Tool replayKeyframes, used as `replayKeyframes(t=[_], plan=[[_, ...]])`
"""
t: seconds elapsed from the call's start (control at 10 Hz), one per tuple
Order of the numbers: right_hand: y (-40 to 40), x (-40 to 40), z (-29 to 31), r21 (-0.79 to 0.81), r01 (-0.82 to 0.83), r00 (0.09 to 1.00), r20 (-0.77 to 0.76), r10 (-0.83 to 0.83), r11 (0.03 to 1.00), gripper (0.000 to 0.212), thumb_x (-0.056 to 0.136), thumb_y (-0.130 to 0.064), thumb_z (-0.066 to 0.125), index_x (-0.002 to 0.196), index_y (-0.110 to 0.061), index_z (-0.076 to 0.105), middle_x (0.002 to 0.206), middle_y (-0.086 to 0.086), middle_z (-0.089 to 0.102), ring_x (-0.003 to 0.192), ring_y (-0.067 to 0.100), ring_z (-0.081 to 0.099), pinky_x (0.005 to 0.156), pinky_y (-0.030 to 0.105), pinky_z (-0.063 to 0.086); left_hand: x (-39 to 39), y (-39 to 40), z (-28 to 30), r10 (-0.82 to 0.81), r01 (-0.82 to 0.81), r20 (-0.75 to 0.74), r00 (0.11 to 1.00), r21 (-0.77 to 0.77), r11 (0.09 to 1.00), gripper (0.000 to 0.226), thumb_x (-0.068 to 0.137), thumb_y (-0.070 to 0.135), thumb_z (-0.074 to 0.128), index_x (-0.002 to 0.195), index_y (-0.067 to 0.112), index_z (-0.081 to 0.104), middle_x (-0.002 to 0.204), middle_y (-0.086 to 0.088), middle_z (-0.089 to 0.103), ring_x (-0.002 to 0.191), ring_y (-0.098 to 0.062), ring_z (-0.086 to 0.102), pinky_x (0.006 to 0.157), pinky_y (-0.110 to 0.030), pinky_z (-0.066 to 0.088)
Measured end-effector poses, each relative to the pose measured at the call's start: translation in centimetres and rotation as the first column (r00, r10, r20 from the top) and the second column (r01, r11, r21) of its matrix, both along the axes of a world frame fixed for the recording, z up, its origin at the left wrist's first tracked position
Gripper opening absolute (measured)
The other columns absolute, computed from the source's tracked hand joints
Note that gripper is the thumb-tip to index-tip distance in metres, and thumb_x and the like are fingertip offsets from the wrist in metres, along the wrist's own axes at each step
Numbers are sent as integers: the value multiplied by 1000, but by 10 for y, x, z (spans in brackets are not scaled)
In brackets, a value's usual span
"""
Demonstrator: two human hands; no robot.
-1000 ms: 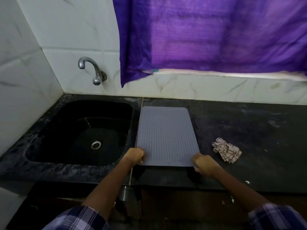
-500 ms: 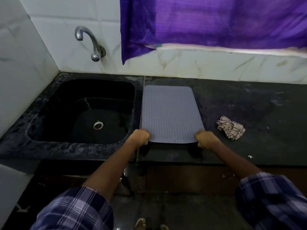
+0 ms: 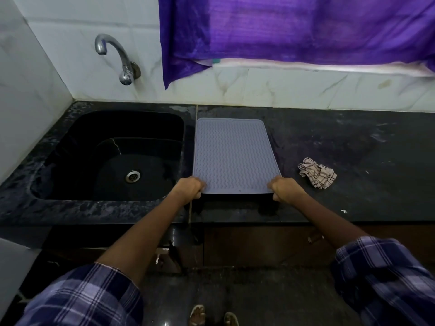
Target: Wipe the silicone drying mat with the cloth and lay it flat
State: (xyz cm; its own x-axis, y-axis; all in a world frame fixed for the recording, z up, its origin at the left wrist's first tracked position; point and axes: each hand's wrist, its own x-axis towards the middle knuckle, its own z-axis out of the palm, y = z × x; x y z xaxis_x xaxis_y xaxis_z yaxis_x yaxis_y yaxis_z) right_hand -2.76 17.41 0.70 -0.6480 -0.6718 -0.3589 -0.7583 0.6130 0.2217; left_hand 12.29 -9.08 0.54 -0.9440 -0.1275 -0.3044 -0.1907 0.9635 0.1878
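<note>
A grey silicone drying mat with a wavy ribbed surface lies on the black counter, just right of the sink. My left hand grips its near left corner. The near right corner is pinched in my right hand. The near edge looks slightly raised, with a shadow beneath it. A crumpled checked cloth rests on the counter to the right of the mat, apart from both hands.
A black sink with a metal drain sits at the left, under a chrome tap on the white tiled wall. A purple curtain hangs above the counter's back. The counter's front edge is close below my hands.
The view has tilted downward, so the counter sits higher in frame and the floor shows. Both hands keep hold of the mat's near corners; the mat and cloth stay in place.
</note>
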Motion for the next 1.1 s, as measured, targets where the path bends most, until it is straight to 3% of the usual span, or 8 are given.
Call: replayKeyframes(t=[0.2,0.3,0.4,0.6,0.8,0.9,1.0,1.1], plan=[[2,-1,-6,-1,-8,1000,14,8,1000,33,88,-13,51,121,-7,52,126,15,54,115,29,53,91,39,50,2,2,-9,12,-12,-28,1000,-2,1000,27,96,9,45,120,4,57,126,-12,57,121,-26,51,100,-37,45],[1,-3,-12,24,-23,1000,15,23,999,34,89,-13,50,122,-6,51,127,15,54,117,28,51,91,39,49,1,3,-12,-22,23,8,1000,-24,999,28,97,8,44,120,-1,58,107,-7,61,119,-30,53,102,-39,45],[0,-6,-13,59,-39,999,24,38,998,36,90,-14,49,125,-6,49,130,15,52,119,28,50,92,39,48,0,4,-13,-15,14,13,1000,6,1000,26,95,6,45,117,3,59,122,-11,58,116,-26,54,100,-36,46],[-1,-7,-13,89,-62,998,22,61,994,35,90,-12,50,124,-5,51,130,15,52,120,28,50,92,38,48,-3,-1,-19,28,-30,25,999,66,997,13,94,6,48,100,12,57,107,-7,55,97,-18,55,85,-25,41],[0,-9,-11,93,-81,997,23,79,992,35,89,-12,49,124,-6,51,128,15,53,118,28,51,90,38,49,-2,1,-14,41,-43,42,998,47,998,26,96,9,48,118,4,59,125,-12,59,116,-25,56,99,-32,43],[1,-10,-18,52,-41,996,77,37,998,34,91,-13,49,123,-7,53,128,14,55,119,27,51,94,38,48,-4,2,-14,50,-52,58,997,38,998,26,95,10,49,117,6,61,125,-10,60,116,-24,57,98,-31,44],[10,-14,-9,-112,177,965,216,-150,978,25,93,-23,52,107,-6,62,110,11,65,98,23,60,82,33,48,-8,-2,-2,107,-111,59,993,83,990,25,90,8,57,113,7,68,123,-7,65,115,-22,61,101,-32,49],[27,-23,4,-419,395,903,342,-261,817,27,93,-31,58,93,-5,66,82,3,62,77,16,58,66,24,42,-22,-8,11,209,-209,17,978,159,965,27,88,9,59,113,9,70,122,-7,67,114,-23,62,100,-34,50]])
